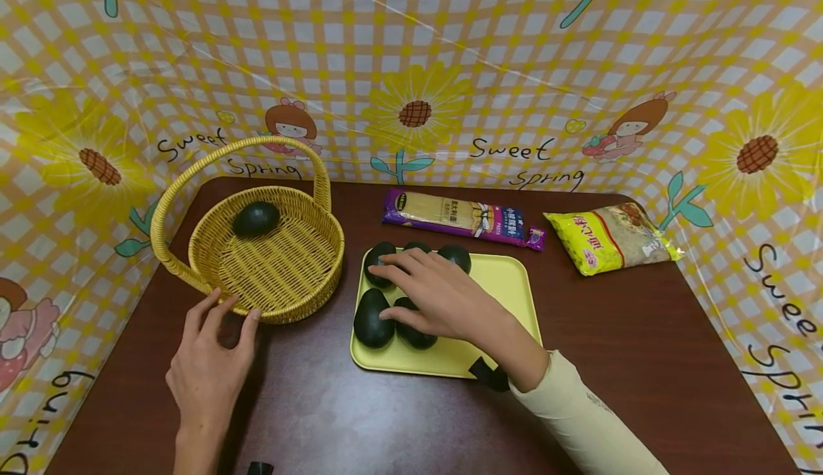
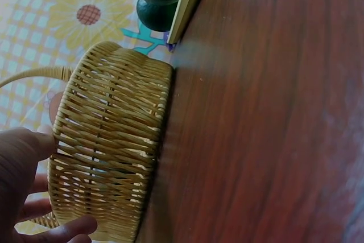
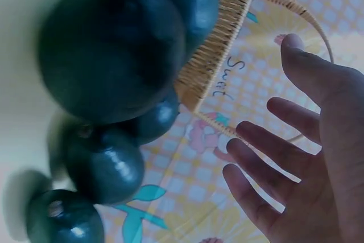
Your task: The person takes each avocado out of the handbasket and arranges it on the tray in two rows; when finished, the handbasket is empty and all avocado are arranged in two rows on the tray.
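A round yellow wicker basket (image 1: pixel 315 293) with a tall handle stands on the left, one dark green avocado (image 1: pixel 256 218) inside. My left hand (image 1: pixel 212 361) touches its near rim with thumb and fingers, by the handle's base; the left wrist view shows the thumb (image 2: pixel 37 143) against the rim. Several avocados (image 1: pixel 373 319) lie on a yellow tray (image 1: pixel 508 282) in the middle. Over them hovers my right hand (image 1: pixel 444 293), its fingers spread and partly hiding them. In the right wrist view the right hand (image 3: pixel 307 157) holds nothing, apart from the avocados (image 3: pixel 108 49).
Behind the tray lies a purple pasta packet (image 1: pixel 456 216). A yellow packet (image 1: pixel 611 238) lies to its right. Checked cloth (image 1: pixel 411 32) walls the table at the back and sides. Brown tabletop (image 1: pixel 617 361) extends right of the tray.
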Tool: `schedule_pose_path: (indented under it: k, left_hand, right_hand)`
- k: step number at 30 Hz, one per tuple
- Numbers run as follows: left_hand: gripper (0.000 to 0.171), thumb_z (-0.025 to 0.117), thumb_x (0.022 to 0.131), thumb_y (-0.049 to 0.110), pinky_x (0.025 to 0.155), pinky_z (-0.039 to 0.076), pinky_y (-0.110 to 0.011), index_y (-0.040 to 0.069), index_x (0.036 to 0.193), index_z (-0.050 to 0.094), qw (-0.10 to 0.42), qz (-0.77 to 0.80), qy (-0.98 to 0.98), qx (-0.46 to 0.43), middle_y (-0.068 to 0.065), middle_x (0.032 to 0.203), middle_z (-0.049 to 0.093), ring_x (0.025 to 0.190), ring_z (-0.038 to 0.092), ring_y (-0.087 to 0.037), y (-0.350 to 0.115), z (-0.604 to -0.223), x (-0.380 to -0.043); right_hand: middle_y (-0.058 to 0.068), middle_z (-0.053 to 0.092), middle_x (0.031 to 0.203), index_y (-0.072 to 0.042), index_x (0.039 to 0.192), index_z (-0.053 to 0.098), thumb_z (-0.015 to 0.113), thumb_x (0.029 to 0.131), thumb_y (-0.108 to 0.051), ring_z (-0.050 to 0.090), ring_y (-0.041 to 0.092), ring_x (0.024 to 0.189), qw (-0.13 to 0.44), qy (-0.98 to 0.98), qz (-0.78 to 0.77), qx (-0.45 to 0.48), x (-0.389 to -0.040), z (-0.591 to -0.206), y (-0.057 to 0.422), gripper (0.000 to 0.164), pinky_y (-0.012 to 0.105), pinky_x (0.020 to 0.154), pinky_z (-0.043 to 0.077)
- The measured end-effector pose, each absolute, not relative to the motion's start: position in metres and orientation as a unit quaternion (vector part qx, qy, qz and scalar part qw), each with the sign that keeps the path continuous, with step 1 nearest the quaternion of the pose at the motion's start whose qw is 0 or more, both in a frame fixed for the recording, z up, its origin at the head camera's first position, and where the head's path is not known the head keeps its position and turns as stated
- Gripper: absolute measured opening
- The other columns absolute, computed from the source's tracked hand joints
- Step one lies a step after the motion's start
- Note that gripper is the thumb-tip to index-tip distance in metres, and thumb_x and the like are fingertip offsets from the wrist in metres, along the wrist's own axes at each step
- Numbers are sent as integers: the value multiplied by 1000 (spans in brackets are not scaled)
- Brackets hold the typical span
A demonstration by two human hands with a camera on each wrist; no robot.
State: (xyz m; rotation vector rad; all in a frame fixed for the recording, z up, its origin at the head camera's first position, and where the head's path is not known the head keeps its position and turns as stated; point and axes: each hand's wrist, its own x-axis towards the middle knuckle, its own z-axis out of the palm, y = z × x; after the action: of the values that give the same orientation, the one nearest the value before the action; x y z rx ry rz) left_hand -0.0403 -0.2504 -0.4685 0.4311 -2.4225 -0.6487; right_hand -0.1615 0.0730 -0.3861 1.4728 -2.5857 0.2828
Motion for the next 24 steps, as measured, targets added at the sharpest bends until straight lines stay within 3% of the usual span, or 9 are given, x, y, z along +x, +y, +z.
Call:
schedule_pose_path:
  k: [12, 24]
  left_hand:
    - [44, 83, 96, 40, 39, 36, -40, 11, 129, 79, 298, -246, -908, 161, -9, 147, 66, 52, 57, -34, -250, -468, -40]
    - [44, 82, 98, 40, 39, 37, -38, 9, 129, 78, 299, -247, -908, 160, -11, 147, 65, 50, 56, -33, -248, -470, -41]
  right_hand:
    - [10, 62, 151, -13, 155, 58, 68, 106, -51, 59, 30, 138, 61, -854, 89, 510, -182, -367, 38, 63, 48, 111, 51]
    - [7, 65, 147, -15, 155, 57, 67, 106, -50, 64, 26, 130, 46, -848, 87, 521, -199, -355, 11, 61, 41, 103, 55]
